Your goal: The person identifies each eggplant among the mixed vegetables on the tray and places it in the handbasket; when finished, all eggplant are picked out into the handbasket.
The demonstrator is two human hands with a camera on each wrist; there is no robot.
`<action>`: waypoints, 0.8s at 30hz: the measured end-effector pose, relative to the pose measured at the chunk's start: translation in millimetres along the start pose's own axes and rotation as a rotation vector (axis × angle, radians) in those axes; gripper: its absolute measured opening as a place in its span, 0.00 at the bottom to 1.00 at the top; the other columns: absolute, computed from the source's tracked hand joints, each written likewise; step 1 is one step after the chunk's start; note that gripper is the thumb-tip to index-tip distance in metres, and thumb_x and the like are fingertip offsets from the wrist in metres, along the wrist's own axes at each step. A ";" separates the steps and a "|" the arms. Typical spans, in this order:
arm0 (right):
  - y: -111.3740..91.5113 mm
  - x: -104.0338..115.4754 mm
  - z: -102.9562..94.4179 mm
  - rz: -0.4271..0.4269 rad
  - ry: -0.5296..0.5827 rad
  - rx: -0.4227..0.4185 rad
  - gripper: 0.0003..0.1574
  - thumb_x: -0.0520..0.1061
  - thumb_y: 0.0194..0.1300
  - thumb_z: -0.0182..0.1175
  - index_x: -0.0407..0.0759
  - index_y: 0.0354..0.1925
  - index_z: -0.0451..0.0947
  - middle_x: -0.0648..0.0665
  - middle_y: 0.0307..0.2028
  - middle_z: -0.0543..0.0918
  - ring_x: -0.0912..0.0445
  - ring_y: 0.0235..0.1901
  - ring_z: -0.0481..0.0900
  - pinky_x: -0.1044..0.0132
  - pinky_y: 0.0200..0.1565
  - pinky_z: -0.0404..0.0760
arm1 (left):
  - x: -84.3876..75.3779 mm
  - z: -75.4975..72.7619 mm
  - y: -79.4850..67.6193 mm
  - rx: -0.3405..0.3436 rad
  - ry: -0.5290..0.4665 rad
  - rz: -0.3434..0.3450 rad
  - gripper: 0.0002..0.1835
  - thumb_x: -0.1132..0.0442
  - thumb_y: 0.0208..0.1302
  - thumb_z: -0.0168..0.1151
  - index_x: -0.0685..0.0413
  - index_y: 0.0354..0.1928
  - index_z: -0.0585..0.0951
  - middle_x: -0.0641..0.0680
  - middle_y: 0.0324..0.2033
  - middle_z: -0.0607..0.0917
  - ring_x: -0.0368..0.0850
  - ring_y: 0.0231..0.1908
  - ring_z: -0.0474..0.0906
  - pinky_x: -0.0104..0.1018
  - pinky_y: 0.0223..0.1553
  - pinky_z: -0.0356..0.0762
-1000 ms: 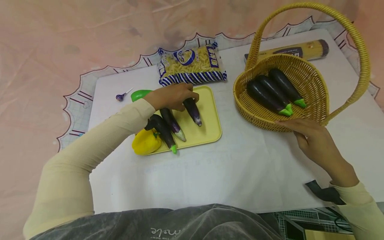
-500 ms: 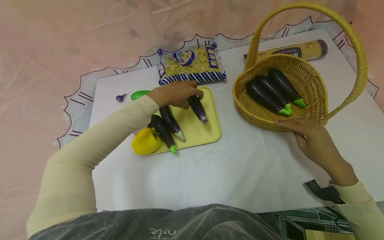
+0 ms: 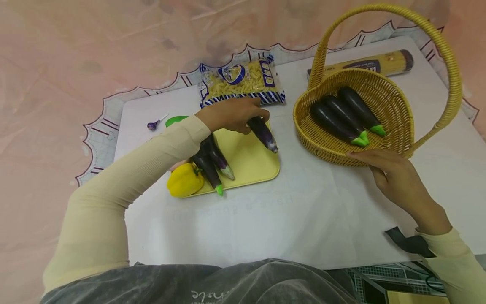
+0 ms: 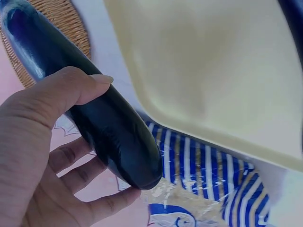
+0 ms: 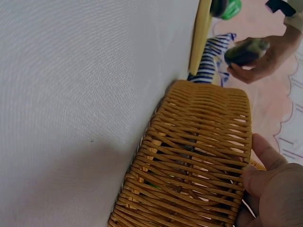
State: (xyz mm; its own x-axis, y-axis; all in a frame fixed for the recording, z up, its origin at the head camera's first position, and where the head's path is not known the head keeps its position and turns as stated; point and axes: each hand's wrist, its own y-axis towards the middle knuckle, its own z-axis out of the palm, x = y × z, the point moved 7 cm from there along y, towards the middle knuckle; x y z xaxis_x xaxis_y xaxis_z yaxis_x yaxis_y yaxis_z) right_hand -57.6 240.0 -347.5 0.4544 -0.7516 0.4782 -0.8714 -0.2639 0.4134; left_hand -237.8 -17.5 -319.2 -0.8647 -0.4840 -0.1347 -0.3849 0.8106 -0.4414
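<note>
My left hand (image 3: 231,115) holds a dark purple eggplant (image 3: 263,136) over the right part of the yellow tray (image 3: 248,164). In the left wrist view, the thumb lies across that eggplant (image 4: 111,123) and the fingers curl beneath it. Two more eggplants lie on the tray, one with a green tip (image 3: 208,169), the other with a pale tip (image 3: 217,157). At the near rim of the wicker basket (image 3: 322,153), my right hand (image 3: 402,181) grips the edge between thumb and fingers. Three eggplants (image 3: 343,112) with green ends rest inside the basket.
A yellow bell pepper (image 3: 185,180) sits at the tray's left corner, and a green item (image 3: 175,120) is partly behind the left arm. Behind the tray lies a pasta bag (image 3: 243,80). A lollipop (image 3: 153,125) is at left, and a spaghetti pack (image 3: 391,63) lies behind the basket.
My left hand has carried its eggplant to the right across the tray, toward the basket. My right hand has stayed at the basket's rim.
</note>
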 end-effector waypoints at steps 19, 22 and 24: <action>-1.9 -3.0 1.2 0.006 0.004 -0.022 0.36 0.18 0.50 0.63 0.46 0.52 0.85 0.39 0.46 0.86 0.41 0.47 0.81 0.82 0.57 0.62 | -18.9 -22.9 22.3 -0.025 0.027 0.041 0.27 0.62 0.59 0.69 0.46 0.61 0.76 0.61 0.57 0.73 0.53 0.51 0.70 0.50 0.52 0.75; -1.9 -2.9 1.0 0.011 0.000 -0.020 0.36 0.18 0.50 0.63 0.46 0.52 0.85 0.39 0.46 0.86 0.42 0.47 0.81 0.80 0.57 0.64 | -22.5 -27.1 26.8 -0.039 0.034 0.052 0.26 0.62 0.60 0.68 0.46 0.61 0.76 0.61 0.55 0.73 0.53 0.49 0.70 0.49 0.50 0.75; -1.9 -2.7 1.1 0.015 -0.002 -0.016 0.36 0.18 0.50 0.63 0.46 0.52 0.85 0.39 0.46 0.86 0.42 0.47 0.81 0.77 0.56 0.67 | -25.3 -30.4 29.9 -0.049 0.046 0.058 0.26 0.62 0.60 0.67 0.45 0.61 0.76 0.61 0.54 0.74 0.53 0.47 0.71 0.49 0.48 0.75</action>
State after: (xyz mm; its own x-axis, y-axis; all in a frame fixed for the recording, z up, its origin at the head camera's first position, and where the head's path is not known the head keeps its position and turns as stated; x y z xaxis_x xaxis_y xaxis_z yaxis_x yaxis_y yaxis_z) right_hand -57.4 241.8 -350.4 0.4413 -0.7562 0.4831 -0.8749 -0.2429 0.4189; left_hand -237.2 29.0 -302.0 -0.8995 -0.4208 -0.1179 -0.3478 0.8527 -0.3897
